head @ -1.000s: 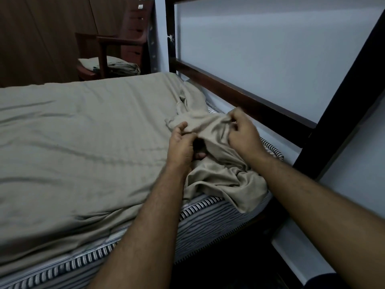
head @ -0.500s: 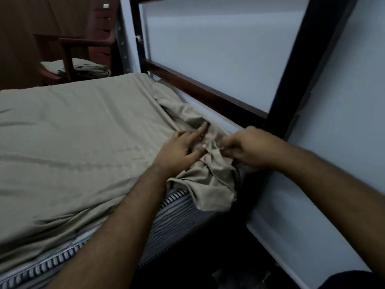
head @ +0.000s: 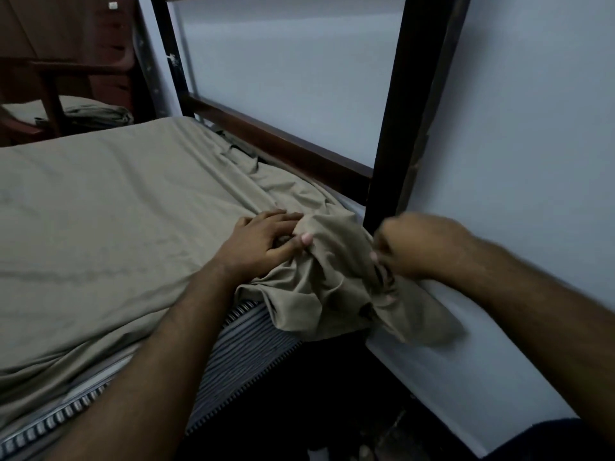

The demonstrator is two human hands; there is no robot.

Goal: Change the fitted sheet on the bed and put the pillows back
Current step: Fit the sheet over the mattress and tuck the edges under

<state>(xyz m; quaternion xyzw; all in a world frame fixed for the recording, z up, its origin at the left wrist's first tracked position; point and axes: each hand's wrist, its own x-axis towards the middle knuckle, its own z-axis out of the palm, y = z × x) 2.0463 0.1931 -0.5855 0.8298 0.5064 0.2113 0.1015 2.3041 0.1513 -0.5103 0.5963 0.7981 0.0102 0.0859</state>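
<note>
Sheet (head: pixel 100 207) lies over the mattress (head: pixel 246 341), its corner bunched between the hands. Left hand (head: pixel 263 242) rests on it, fingers mostly straight, thumb pressing the bunch. Right hand (head: pixel 412 247) grips the hanging corner. Step in hand: fitting this corner. Next, likely pull it down over the exposed mattress corner below the hands.

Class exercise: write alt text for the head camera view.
Two hands work a bunched corner of a tan fitted sheet over a striped mattress: left hand presses it, right hand grips it beside a dark bedpost.
</note>
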